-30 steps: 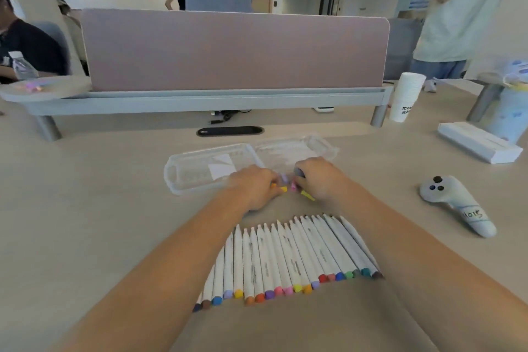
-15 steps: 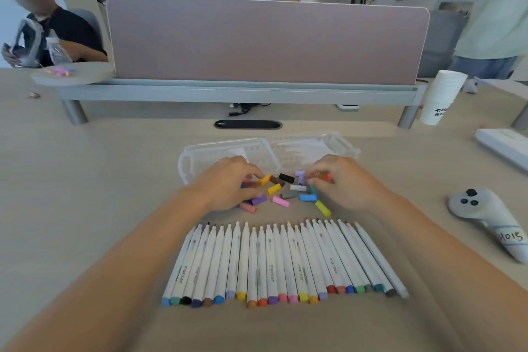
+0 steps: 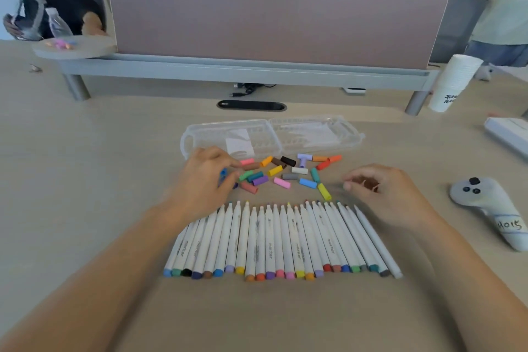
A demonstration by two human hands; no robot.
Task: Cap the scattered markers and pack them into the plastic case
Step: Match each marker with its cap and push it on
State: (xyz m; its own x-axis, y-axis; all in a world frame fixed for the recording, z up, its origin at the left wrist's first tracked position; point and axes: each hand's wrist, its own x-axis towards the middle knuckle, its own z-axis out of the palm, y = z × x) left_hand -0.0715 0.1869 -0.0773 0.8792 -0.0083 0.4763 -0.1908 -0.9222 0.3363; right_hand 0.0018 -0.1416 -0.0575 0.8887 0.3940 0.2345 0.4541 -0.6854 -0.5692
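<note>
Well, the markers [image 3: 280,240] lie uncapped in one tight row on the tabletop [image 3: 85,180], side by side with their tips pointing away and their coloured ends nearest the person. Just beyond the tips the loose caps [image 3: 285,173] are scattered in a small heap, and behind them the clear plastic case [image 3: 271,137] lies open and flat with no markers in it. The left hand [image 3: 205,180] sits at the left edge of the heap, its fingers [image 3: 220,158] pinching a blue cap [image 3: 223,176] against the thumb. The right hand [image 3: 383,191] hovers to the right of the caps, its fingers loosely curled; it is blurred, and I cannot tell whether anything sits inside them. A grey controller [image 3: 491,208] lies well off to the right, a stack of paper cups [image 3: 454,80] stands by the pink divider [image 3: 271,14].
</note>
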